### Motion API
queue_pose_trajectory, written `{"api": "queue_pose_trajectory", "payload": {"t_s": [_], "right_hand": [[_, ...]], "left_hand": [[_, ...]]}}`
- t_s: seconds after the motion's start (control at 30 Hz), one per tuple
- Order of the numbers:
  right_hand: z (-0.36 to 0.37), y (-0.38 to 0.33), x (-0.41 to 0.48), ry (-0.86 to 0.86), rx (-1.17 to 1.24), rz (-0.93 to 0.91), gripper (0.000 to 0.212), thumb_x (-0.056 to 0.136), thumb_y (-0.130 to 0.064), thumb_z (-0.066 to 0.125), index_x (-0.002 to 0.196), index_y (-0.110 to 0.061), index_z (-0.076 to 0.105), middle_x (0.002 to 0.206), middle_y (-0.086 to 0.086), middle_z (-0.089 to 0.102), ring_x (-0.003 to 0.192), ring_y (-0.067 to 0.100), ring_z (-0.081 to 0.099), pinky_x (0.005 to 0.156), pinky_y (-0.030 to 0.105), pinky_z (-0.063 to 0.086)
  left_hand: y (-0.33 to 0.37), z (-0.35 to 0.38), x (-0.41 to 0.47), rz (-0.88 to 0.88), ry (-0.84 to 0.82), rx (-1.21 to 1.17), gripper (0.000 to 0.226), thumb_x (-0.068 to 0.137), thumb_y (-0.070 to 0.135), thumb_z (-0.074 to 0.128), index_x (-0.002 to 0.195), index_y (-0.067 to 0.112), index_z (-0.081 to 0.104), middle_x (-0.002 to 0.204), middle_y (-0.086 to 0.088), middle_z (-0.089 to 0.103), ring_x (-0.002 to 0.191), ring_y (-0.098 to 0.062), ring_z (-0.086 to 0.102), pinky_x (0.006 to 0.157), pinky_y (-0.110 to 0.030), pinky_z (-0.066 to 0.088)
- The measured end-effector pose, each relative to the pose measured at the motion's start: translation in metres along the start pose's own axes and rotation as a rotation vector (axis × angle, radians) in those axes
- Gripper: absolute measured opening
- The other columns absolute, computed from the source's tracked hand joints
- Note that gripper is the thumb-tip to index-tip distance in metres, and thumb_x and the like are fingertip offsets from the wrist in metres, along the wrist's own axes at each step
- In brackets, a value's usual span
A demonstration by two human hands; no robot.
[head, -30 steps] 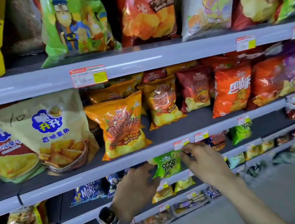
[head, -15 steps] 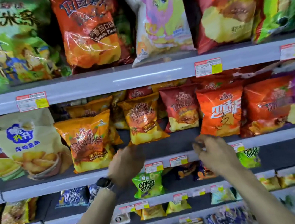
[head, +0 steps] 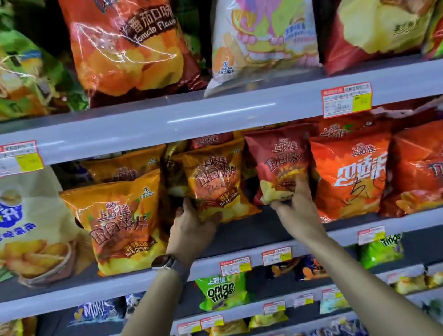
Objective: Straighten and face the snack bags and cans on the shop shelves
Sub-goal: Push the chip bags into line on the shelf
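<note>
On the middle shelf [head: 251,236] stand several chip bags. My left hand [head: 192,227], with a watch on its wrist, grips the bottom of an orange-yellow chip bag [head: 215,179] set back on the shelf. My right hand [head: 296,204] holds the lower edge of a dark red chip bag [head: 281,160] beside it, fingers curled up over its front. A larger orange bag [head: 121,222] stands at the shelf front to the left. A bright orange-red bag [head: 355,173] stands to the right.
Big bags fill the top shelf, among them a tomato-flavour bag [head: 129,39] and a white bag [head: 261,23]. A cream bag [head: 12,227] sits far left. Lower shelves hold a green onion-rings bag [head: 221,290] and small packets. Price tags [head: 346,99] line the shelf edges.
Both hands rose from the lower shelf edge to the middle shelf and took hold of two bags. The view moved up and closer to the shelves.
</note>
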State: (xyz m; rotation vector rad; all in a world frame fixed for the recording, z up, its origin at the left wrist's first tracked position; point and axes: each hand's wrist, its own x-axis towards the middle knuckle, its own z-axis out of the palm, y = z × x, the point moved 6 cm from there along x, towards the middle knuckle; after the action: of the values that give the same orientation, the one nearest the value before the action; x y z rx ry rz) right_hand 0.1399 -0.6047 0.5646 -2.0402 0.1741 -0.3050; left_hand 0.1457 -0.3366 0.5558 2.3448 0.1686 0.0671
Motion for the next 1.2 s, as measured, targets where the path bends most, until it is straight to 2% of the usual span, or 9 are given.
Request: {"api": "queue_pose_trajectory", "payload": {"t_s": [0.1,0.2,0.3,0.43,0.57,0.67,0.8,0.97,1.2], "right_hand": [[0.005,0.008,0.013,0.106,-0.021,0.009,0.096,0.085,-0.021,0.079,0.163,-0.015,0.023,0.166,0.006,0.027,0.153,0.027,0.026,0.128,0.04,0.021],[0.008,0.018,0.022,0.146,-0.034,0.062,0.103,0.084,-0.023,0.08,0.165,-0.014,0.017,0.167,0.012,0.027,0.154,0.034,0.025,0.129,0.049,0.021],[0.007,0.021,0.029,0.16,0.024,0.075,0.105,0.079,-0.033,0.082,0.164,-0.016,0.021,0.162,0.009,0.035,0.151,0.031,0.032,0.128,0.045,0.024],[0.009,0.023,0.044,0.182,0.101,0.031,0.11,0.065,-0.051,0.082,0.159,-0.031,0.028,0.154,-0.003,0.046,0.144,0.022,0.043,0.123,0.047,0.033],[0.013,0.029,0.051,0.22,0.154,0.027,0.122,0.063,-0.054,0.084,0.162,-0.029,0.018,0.158,0.001,0.043,0.146,0.024,0.041,0.125,0.047,0.031],[0.014,0.032,0.055,0.245,0.142,0.016,0.125,0.064,-0.056,0.082,0.163,-0.023,0.014,0.16,0.006,0.04,0.148,0.028,0.038,0.126,0.049,0.028],[0.015,0.036,0.058,0.271,0.137,0.008,0.12,0.072,-0.04,0.087,0.164,-0.017,0.014,0.161,0.01,0.038,0.149,0.03,0.036,0.127,0.048,0.026],[0.017,0.045,0.063,0.302,0.127,0.005,0.114,0.066,-0.053,0.078,0.16,-0.018,0.022,0.157,0.008,0.045,0.146,0.028,0.043,0.124,0.049,0.031],[0.017,0.049,0.066,0.293,0.103,0.046,0.108,0.071,-0.057,0.076,0.157,-0.013,0.03,0.154,0.013,0.05,0.144,0.035,0.045,0.122,0.05,0.034]], "left_hand": [[-0.002,0.011,0.013,0.003,-0.024,-0.097,0.104,0.073,0.075,0.074,0.153,0.02,0.038,0.147,-0.011,0.056,0.132,-0.038,0.055,0.108,-0.046,0.048],[-0.003,0.014,0.026,0.008,-0.013,-0.251,0.116,0.059,0.085,0.079,0.153,0.029,0.041,0.144,0.0,0.06,0.132,-0.028,0.059,0.111,-0.046,0.049],[-0.004,0.018,0.04,0.05,-0.039,-0.446,0.104,0.057,0.074,0.091,0.147,0.041,0.05,0.135,0.016,0.068,0.126,-0.012,0.064,0.112,-0.044,0.051],[-0.001,0.02,0.053,0.079,-0.03,-0.552,0.096,0.059,0.056,0.099,0.142,0.036,0.054,0.128,0.016,0.071,0.119,-0.006,0.067,0.11,-0.043,0.053],[0.003,0.018,0.053,0.101,0.057,-0.532,0.092,0.065,0.053,0.097,0.142,0.029,0.054,0.128,0.011,0.071,0.116,-0.01,0.068,0.103,-0.041,0.057],[0.008,0.006,0.034,0.097,0.214,-0.465,0.081,0.069,0.049,0.096,0.136,0.024,0.058,0.115,0.011,0.073,0.101,-0.008,0.068,0.086,-0.027,0.055],[0.008,-0.01,0.004,0.111,0.401,-0.446,0.08,0.066,0.05,0.096,0.132,0.025,0.059,0.104,0.015,0.071,0.091,-0.006,0.068,0.08,-0.027,0.055],[0.006,-0.005,-0.028,0.09,0.401,-0.539,0.081,0.067,0.042,0.098,0.135,0.024,0.057,0.102,0.025,0.069,0.084,0.018,0.066,0.067,-0.004,0.051],[0.008,0.002,-0.057,0.145,0.316,-0.639,0.077,0.067,0.035,0.098,0.131,0.027,0.056,0.102,0.016,0.077,0.088,0.002,0.075,0.074,-0.021,0.062]]}}
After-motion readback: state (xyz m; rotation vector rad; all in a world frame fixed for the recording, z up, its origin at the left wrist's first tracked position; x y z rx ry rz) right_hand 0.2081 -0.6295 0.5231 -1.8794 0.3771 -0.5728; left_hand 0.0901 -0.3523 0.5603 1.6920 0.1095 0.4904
